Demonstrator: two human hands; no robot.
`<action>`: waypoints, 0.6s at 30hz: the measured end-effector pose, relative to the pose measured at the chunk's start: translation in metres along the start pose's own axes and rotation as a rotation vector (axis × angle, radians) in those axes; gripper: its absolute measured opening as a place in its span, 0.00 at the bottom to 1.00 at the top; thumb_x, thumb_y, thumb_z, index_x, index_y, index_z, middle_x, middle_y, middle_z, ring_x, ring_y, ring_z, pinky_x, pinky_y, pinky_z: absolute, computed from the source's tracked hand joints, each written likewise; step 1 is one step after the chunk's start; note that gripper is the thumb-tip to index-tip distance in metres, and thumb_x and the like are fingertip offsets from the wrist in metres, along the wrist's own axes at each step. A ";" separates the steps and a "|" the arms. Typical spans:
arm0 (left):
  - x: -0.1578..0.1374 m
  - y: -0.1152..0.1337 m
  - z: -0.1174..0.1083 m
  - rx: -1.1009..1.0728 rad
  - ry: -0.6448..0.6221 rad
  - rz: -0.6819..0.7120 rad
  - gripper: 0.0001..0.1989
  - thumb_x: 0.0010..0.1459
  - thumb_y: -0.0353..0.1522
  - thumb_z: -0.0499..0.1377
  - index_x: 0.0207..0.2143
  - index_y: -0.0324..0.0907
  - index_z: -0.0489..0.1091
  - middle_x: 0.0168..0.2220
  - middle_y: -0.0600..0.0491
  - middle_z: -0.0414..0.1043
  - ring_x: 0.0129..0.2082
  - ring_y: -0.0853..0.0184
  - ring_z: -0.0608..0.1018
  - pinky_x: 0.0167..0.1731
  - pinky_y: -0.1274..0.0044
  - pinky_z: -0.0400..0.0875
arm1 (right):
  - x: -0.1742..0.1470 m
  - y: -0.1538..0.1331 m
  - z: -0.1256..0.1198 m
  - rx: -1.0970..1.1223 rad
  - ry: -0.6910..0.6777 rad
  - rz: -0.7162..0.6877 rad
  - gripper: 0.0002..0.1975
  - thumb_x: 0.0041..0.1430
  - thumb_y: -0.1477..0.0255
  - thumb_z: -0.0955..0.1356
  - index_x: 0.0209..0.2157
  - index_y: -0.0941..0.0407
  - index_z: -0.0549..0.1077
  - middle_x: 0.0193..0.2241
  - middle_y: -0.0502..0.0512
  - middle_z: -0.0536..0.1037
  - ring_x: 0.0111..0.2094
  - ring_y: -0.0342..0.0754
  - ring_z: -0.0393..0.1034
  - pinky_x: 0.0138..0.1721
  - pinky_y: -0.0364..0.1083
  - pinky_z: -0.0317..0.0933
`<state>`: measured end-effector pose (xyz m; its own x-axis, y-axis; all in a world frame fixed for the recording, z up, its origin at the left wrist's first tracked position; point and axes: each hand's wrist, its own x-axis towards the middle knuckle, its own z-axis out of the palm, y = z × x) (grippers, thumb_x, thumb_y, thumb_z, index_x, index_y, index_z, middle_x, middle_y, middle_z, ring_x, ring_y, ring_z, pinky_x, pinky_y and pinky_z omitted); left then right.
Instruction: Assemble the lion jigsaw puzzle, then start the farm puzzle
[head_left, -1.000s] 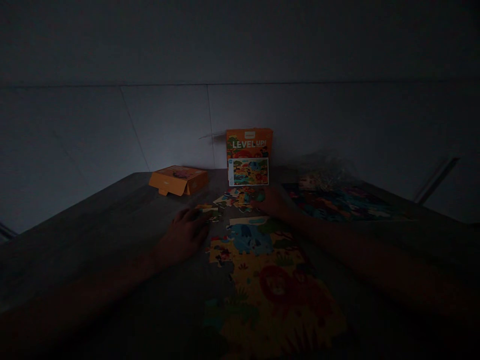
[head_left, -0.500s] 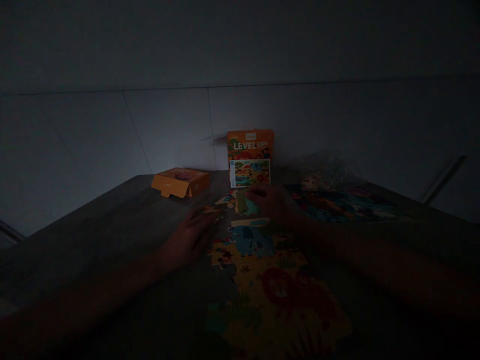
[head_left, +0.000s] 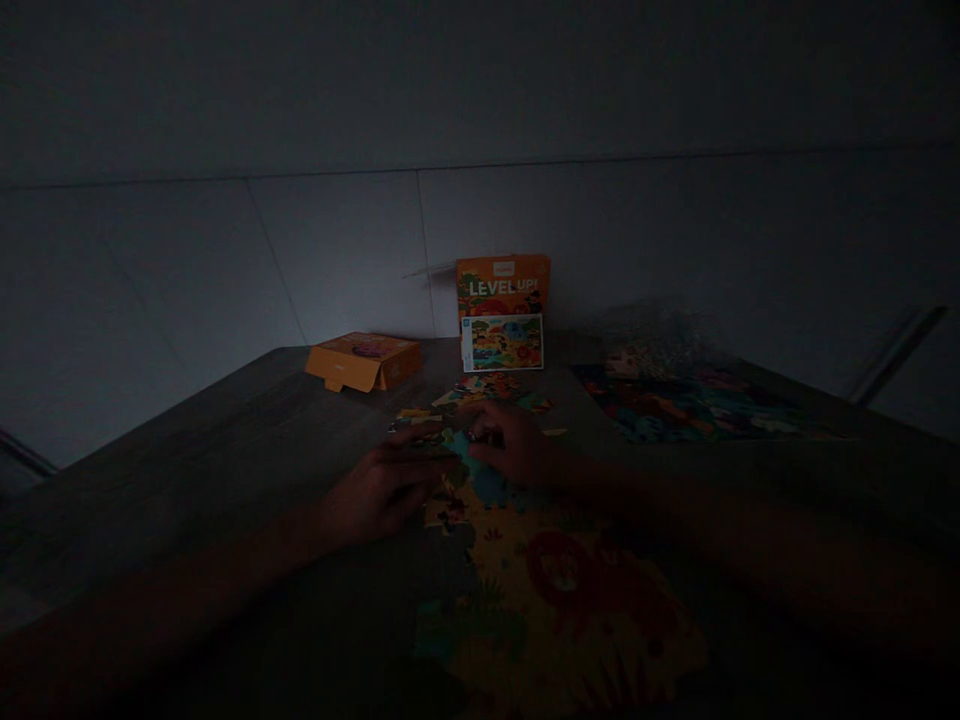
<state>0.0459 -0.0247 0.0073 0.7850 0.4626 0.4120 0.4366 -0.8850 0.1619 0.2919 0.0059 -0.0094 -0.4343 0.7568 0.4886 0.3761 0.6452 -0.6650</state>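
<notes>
A partly joined jigsaw puzzle point(head_left: 517, 560) lies along the middle of the table, showing lions, an elephant and yellow ground. My right hand point(head_left: 514, 445) is over its far end, fingers closed on a puzzle piece point(head_left: 463, 443) that looks teal and pale yellow. Part of the elephant is hidden beneath that hand. To the left, my left hand point(head_left: 382, 490) rests with fingers stretched out, their tips close to the same piece; it seems to hold nothing. Beyond both hands lie several loose puzzle pieces point(head_left: 491, 388). The scene is very dark.
An orange puzzle box point(head_left: 504, 285) stands at the back with a picture card point(head_left: 504, 343) leaning on it. An orange open-flapped box point(head_left: 352, 365) lies left. On the right are another dark puzzle point(head_left: 697, 410) and a clear plastic bag point(head_left: 660, 340).
My right hand has come nearer and to the left, carrying the puzzle piece from the loose pieces to the puzzle's far edge. My left hand has hardly moved.
</notes>
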 end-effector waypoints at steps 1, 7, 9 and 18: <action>0.000 0.000 0.000 -0.007 0.026 -0.023 0.23 0.66 0.28 0.52 0.62 0.48 0.64 0.55 0.49 0.73 0.58 0.58 0.72 0.59 0.61 0.67 | 0.001 0.001 0.000 0.000 0.027 0.013 0.21 0.55 0.75 0.69 0.51 0.59 0.72 0.32 0.53 0.77 0.33 0.46 0.71 0.36 0.44 0.64; -0.002 0.000 0.001 -0.082 0.125 -0.201 0.27 0.66 0.33 0.54 0.66 0.45 0.56 0.57 0.45 0.68 0.54 0.61 0.74 0.53 0.68 0.74 | 0.001 -0.004 -0.004 -0.010 -0.003 -0.126 0.17 0.60 0.73 0.66 0.50 0.57 0.76 0.41 0.57 0.81 0.40 0.49 0.74 0.44 0.48 0.66; -0.002 -0.002 0.001 -0.116 0.105 -0.213 0.24 0.66 0.33 0.54 0.63 0.44 0.59 0.56 0.45 0.68 0.52 0.61 0.75 0.51 0.68 0.75 | 0.000 -0.006 -0.005 -0.008 -0.009 -0.184 0.18 0.61 0.73 0.65 0.52 0.56 0.75 0.43 0.57 0.81 0.42 0.49 0.74 0.44 0.48 0.66; -0.003 -0.006 0.004 -0.089 0.128 -0.215 0.16 0.57 0.41 0.65 0.43 0.42 0.68 0.46 0.48 0.70 0.47 0.60 0.75 0.47 0.68 0.74 | -0.001 -0.005 -0.005 -0.042 -0.021 -0.183 0.15 0.60 0.72 0.66 0.47 0.60 0.78 0.39 0.60 0.81 0.37 0.48 0.74 0.40 0.46 0.65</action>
<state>0.0427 -0.0203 0.0016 0.6139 0.6352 0.4686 0.5428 -0.7708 0.3337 0.2942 0.0020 -0.0040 -0.5158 0.6240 0.5870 0.3225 0.7762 -0.5417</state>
